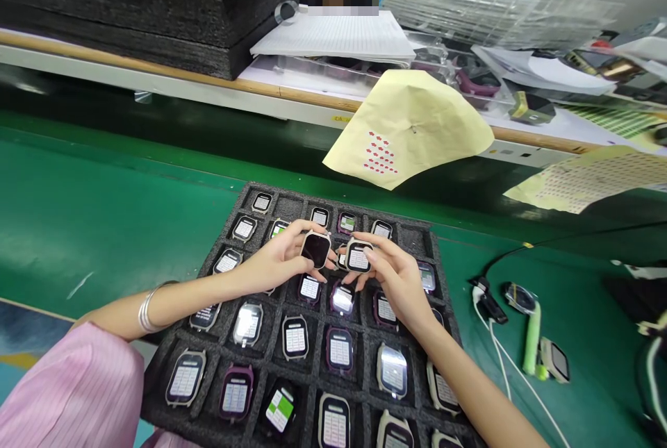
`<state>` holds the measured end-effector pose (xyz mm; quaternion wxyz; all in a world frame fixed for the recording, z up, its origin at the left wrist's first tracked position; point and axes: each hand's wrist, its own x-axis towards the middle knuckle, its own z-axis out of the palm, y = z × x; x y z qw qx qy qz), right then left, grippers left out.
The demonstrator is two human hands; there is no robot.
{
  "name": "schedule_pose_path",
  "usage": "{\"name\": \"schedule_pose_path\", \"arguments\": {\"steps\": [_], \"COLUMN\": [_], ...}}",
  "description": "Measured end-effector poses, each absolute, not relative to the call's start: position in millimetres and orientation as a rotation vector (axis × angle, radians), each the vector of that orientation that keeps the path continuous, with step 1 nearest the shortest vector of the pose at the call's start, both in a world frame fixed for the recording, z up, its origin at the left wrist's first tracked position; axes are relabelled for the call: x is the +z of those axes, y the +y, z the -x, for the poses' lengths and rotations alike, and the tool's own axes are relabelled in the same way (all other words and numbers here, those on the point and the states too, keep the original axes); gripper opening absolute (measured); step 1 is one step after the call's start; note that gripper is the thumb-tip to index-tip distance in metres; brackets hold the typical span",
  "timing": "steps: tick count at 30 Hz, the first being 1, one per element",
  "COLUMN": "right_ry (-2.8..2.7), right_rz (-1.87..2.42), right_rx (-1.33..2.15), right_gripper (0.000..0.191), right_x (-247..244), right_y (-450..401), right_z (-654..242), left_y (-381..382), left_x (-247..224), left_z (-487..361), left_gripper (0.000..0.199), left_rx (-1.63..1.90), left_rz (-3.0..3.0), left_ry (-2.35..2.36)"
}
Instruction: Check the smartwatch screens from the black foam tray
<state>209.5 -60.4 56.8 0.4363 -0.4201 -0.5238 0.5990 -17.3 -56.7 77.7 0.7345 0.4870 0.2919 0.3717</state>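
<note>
My left hand is closed on a smartwatch without a strap, its screen dark. Close beside it, my right hand grips a second smartwatch, pale-framed, with a lit white screen. Both are held above a black foam tray divided into square compartments. Several strapless watches lie in these compartments, some in purple frames, such as the purple watch, and some in pale frames, such as the pale watch. Most of their screens are lit. My hands and forearms hide part of the tray.
The green bench carries a charging cable, a dark round-cornered watch and a watch with a green strap at right. Behind runs a shelf with stacked black foam, papers and a hanging yellow sheet. A person is beyond it.
</note>
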Motion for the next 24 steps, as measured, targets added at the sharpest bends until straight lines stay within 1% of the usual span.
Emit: {"name": "schedule_pose_path", "arguments": {"steps": [7, 13, 16, 20, 24], "right_ry": [-1.361, -1.52, -1.469, -1.414, -1.489], "right_rz": [1.044, 0.884, 0.842, 0.804, 0.78], "right_rx": [1.487, 1.65, 1.708, 1.748, 1.825], "right_gripper": [0.032, 0.035, 0.032, 0.036, 0.04], "right_x": [63.5, 71.0, 70.6, 66.9, 61.5], "right_y": [-65.8, -71.6, -72.1, -74.0, -74.7], "right_z": [-205.5, -197.3, -196.0, -195.9, -195.1], "left_y": [-58.6, -71.1, -75.2, -73.7, -70.6], "left_x": [74.2, 75.8, 76.9, 79.0, 79.8], "left_z": [17.7, 12.6, 12.0, 10.1, 5.5], "left_gripper": [0.036, 0.054, 0.058, 0.052, 0.048], "left_rx": [0.842, 0.75, 0.8, 0.902, 0.907], "left_rz": [-1.227, -1.373, -1.606, -2.022, -2.056], "left_ry": [0.842, 0.772, 0.868, 0.89, 0.833]}}
